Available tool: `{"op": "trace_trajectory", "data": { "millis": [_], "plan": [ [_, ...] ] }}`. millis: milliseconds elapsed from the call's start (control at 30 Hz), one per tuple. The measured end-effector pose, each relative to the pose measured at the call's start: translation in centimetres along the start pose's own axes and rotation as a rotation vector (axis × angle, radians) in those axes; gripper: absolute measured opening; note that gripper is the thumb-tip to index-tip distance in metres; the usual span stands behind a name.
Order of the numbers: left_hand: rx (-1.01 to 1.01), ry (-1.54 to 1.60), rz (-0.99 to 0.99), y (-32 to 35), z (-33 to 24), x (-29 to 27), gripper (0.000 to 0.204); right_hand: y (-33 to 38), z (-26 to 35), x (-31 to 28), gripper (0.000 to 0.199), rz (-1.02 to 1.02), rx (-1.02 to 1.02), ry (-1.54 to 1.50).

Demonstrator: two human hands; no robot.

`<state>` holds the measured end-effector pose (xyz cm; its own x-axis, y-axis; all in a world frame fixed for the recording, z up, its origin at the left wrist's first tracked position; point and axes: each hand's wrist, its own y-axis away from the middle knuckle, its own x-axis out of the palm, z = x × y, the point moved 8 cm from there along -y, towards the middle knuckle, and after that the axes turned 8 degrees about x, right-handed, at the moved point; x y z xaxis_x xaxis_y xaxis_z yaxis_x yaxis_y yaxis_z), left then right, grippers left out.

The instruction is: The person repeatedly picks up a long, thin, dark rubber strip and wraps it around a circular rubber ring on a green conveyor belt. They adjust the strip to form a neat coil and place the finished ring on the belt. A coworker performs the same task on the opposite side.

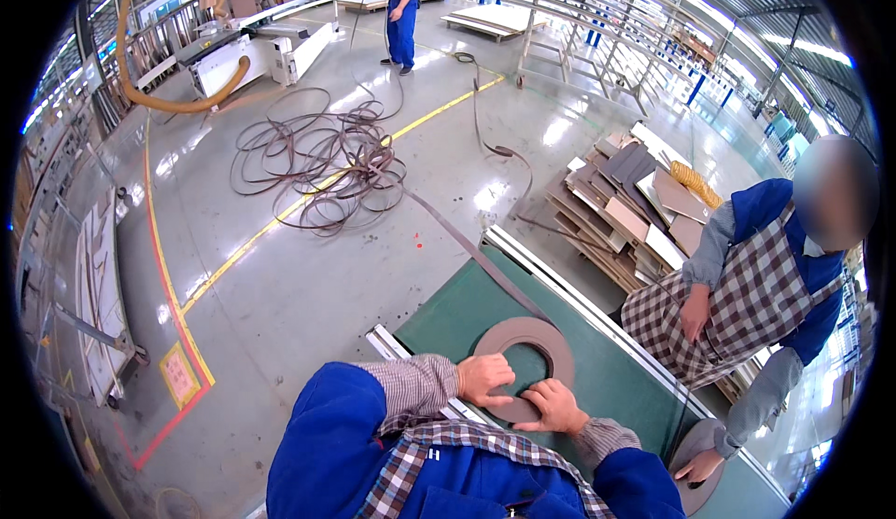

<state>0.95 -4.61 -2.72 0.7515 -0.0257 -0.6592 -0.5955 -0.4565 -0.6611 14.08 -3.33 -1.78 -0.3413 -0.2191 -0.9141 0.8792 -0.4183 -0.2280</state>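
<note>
A wide brown roll of edge-banding strip [554,345] lies flat on a green conveyor belt [439,306] in front of me. My left hand [483,379] is closed over the roll's left near side, fingers curled toward the open centre. At the near right side, my right hand [553,407] grips the ring, with its thumb and fingers bent round the coil. From the roll's far side a loose tail of strip [467,244] runs across the belt's edge and down to a tangled heap of the same strip [317,160] on the floor.
To the right, a co-worker in a checked apron [719,304] has a hand on another brown roll [700,449]. Stacked board offcuts [621,202] stand beyond the conveyor rail. Further off are another person [403,10], a metal rack [597,38] and a machine with a hose [238,76].
</note>
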Motion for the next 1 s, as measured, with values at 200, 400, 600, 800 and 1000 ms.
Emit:
{"op": "trace_trajectory", "data": {
  "millis": [200, 400, 600, 800, 1000],
  "plan": [
    [-0.016, -0.059, -0.063, -0.9, 1.7, -0.5, 0.050, -1.6, 2.9, 4.0, 0.065, -0.304, 0.670, 0.192],
    [-0.217, -0.117, 0.002, -0.7, -0.6, 1.2, 0.041, -1.4, 3.0, 1.5, 0.080, -0.008, 0.234, 0.187],
    [-0.133, -0.064, 0.010, -1.8, 0.2, 1.4, 0.044, -1.2, 2.1, -0.7, 0.088, 0.138, 0.127, -0.113],
    [-0.110, -0.078, 0.068, -1.5, 0.8, 1.5, 0.046, 2.2, -1.9, -0.3, 0.070, 0.026, 0.032, -0.024],
    [0.203, -0.165, 0.251, -3.5, 5.4, -0.2, 0.032, 0.0, 2.1, 2.8, 0.065, -0.293, 0.763, 0.132]
  ]
}}
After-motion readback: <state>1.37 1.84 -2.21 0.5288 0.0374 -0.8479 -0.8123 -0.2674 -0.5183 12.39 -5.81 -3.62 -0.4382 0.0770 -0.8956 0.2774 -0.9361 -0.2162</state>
